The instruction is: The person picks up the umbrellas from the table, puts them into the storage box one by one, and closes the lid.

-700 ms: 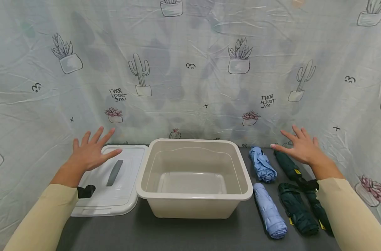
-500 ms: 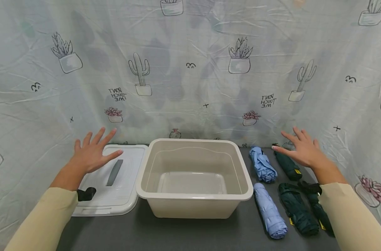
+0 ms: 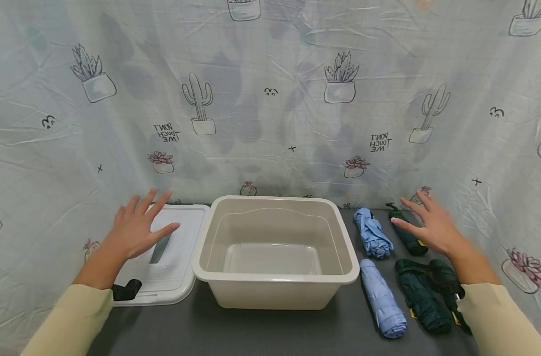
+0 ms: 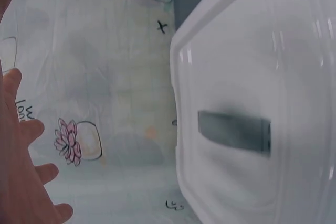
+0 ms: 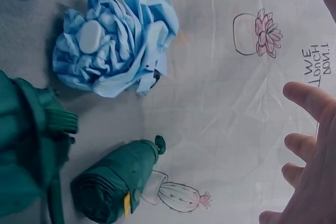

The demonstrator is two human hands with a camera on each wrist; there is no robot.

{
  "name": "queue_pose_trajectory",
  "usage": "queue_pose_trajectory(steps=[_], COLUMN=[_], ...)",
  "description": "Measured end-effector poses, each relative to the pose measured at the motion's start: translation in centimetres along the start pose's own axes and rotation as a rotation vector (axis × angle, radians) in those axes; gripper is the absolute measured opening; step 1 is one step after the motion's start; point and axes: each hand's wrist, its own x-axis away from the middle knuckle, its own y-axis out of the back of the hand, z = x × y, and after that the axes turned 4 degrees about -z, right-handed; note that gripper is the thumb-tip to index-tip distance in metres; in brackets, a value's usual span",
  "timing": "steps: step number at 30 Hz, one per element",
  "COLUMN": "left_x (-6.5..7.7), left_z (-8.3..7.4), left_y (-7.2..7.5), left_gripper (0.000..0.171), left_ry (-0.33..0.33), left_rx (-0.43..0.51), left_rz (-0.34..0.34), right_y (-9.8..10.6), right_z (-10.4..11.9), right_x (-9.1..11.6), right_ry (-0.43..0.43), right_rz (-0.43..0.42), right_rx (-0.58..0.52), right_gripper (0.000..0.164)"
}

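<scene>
L hand (image 3: 137, 230) is up in the air over the white lid (image 3: 181, 269), clear of it in the L wrist view, fingers spread apart w/ thumb out to the side. R hand (image 3: 437, 227) mirrors it above the far green umbrella (image 3: 412, 240), fingers likewise apart, gripping nothing. Lid lies flat on the dark gray table (image 3: 252, 333), gray handle (image 3: 160, 251) up. Beige bin (image 3: 275, 278) stands upright btwn the hands, open top, just R of lid; can't tell if they touch. R of bin: crumpled blue umbrella (image 3: 374, 235) at the back, smoother blue umbrella (image 3: 383, 301) nearer the person, both folded. Beside the latter lies the near green umbrella (image 3: 422, 299), w/ another dk green umbrella (image 3: 444, 274) next to it, partly hidden by the R sleeve (image 3: 502, 316). Bkgd: pale curtain (image 3: 275, 123) w/ potted-cactus prints. Black strap (image 3: 127, 290) sits at L wrist.
</scene>
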Motion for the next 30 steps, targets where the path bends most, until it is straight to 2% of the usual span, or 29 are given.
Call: queue_pose_trajectory(steps=[5, 10, 18, 23, 30], left_x=[0.8, 1.2, 1.9, 2.2, 3.0], left_z=[-0.5, -1.1, -3.0, -4.4, -5.9], left_y=[-0.5, -0.6, -1.0, -1.6, -2.2], left_gripper=[0.092, 0.088, 0.078, 0.071, 0.058], left_ry=[-0.027, -0.067, -0.104, -0.15, -0.136], left_rx=[0.057, 0.141, 0.473, 0.617, 0.811], left_rz=[-0.01, -0.058, -0.054, -0.061, 0.011], right_y=[-0.6, -0.9, -1.6, -1.9, -2.2], right_z=[0.1, -0.1, -0.1, -0.1, -0.2], right_x=[1.2, 2.2, 3.7, 4.7, 6.1], right_ry=[0.03, 0.058, 0.042, 0.055, 0.023], right_rz=[-0.046, -0.073, -0.077, -0.127, -0.11], right_rx=[-0.079, -0.137, -0.23, -0.3, -0.368], right_gripper=[0.078, 0.072, 0.065, 0.058, 0.054])
